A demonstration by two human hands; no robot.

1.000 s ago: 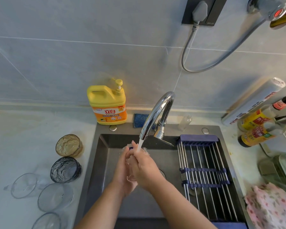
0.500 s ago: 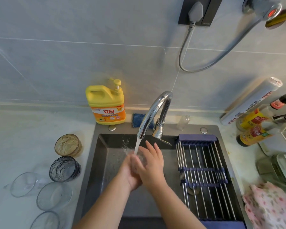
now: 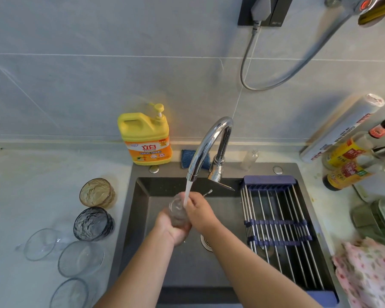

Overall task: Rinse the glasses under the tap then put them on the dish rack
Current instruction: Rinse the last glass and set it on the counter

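Presently the small clear drinking glass sits under the curved chrome tap, in its stream. The left hand has a closed grip around its base; the right hand clasps its side. Advisable: rotate slowly, hold firmly against wet slip.

The left hand hides the base of the clear glass; the right hand covers its far side. The lowest glass on the counter and the floral cloth run off the frame's edge
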